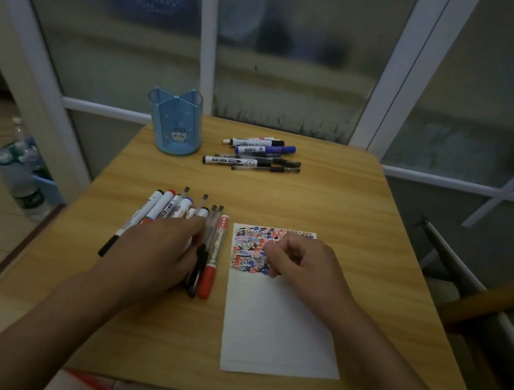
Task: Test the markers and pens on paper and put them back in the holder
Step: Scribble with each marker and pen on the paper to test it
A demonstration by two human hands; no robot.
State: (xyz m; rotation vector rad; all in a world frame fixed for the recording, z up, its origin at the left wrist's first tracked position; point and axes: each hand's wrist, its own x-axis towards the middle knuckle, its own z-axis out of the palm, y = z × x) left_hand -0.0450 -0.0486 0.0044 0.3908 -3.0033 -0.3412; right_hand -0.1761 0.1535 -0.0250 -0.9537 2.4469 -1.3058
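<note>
The left hand (159,243) lies flat, fingers relaxed, over a near pile of markers and pens (184,216) on the table (282,195). It hides the middle of most of them, so only their tips and a few black ends at the left show; how many lie beneath cannot be told. Clear of the hand at the pile's right edge are a red marker (214,255) and a dark pen (197,270), side by side.

The right hand (300,263) rests on the paper (277,327), fingers curled under. Whether they hold anything cannot be told, as the fingertips are tucked out of view. The hand covers part of the coloured scribbles (250,248) that fill the sheet's far end; the near part is blank.

At the far left stands the blue holder (176,121), its compartments showing nothing above the rim. Just to its right lies a second group of markers (255,153), their labels too blurred to read. Dim shapes behind the frosted glass (144,5) cannot be made out.
</note>
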